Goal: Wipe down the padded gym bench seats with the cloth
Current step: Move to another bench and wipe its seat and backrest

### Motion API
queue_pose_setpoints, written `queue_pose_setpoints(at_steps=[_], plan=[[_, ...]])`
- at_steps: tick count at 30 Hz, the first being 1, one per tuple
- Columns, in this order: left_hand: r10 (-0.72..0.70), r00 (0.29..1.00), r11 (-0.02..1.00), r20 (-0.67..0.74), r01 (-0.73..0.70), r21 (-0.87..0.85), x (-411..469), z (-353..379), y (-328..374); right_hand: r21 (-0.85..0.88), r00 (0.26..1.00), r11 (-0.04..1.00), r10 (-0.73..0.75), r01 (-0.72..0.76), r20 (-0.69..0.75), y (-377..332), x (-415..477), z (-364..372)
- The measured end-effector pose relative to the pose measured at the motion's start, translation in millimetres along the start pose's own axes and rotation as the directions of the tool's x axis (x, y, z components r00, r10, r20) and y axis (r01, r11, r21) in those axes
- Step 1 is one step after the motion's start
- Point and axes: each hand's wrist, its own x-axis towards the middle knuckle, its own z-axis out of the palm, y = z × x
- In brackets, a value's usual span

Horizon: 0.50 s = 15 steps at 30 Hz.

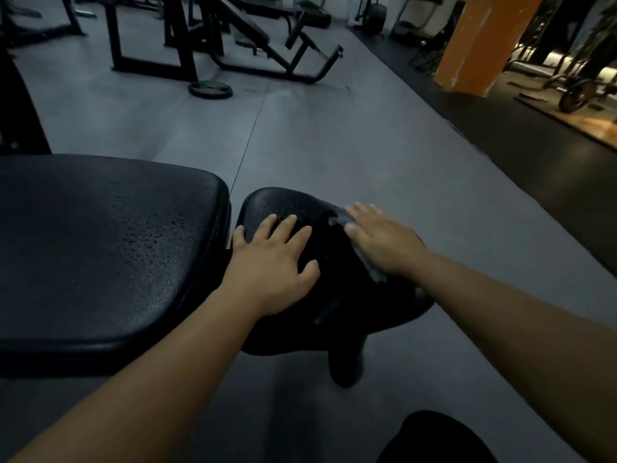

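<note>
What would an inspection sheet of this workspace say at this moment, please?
Surface: grey floor, with a seam running across it.
Job's things: small black seat with a grey cloth on its right side; large black pad just left of it, its top speckled.
Clutter: one weight plate lying flat on the floor.
Grips: left hand flat on the seat, fingers spread; right hand flat, pressing the cloth.
Cables: nothing seen.
Surroundings: black bench frames behind; orange pillar at right; dim light.
</note>
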Motion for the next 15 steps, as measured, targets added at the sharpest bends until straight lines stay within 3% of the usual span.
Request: queue_pose_setpoints(at_steps=[2, 5, 8, 13, 15], plan=[[-0.028, 0.999, 0.999, -0.044, 0.027, -0.021, 1, 0, -1, -0.021, 0.997, 0.997, 0.077, -0.077, -0.012, -25, 28, -1], [-0.065, 0.993, 0.997, -0.101, 0.061, -0.037, 2, 2, -1, -0.037, 0.995, 0.995, -0.093, 0.093, -0.02, -48, -1, 13], [-0.075, 0.992, 0.997, -0.097, 0.072, -0.03, 2, 2, -2, -0.01, 0.974, 0.975, -0.224, 0.224, -0.047, -25, -51, 13], [-0.081, 0.993, 0.997, -0.088, 0.082, 0.009, 3, 1, 2, -0.015, 0.999, 1.0, 0.018, -0.018, -0.038, -30, 16, 9], [-0.083, 0.992, 0.996, -0.092, 0.084, 0.014, 3, 1, 3, -0.033, 0.996, 0.998, -0.052, 0.05, -0.066, -50, 5, 15]])
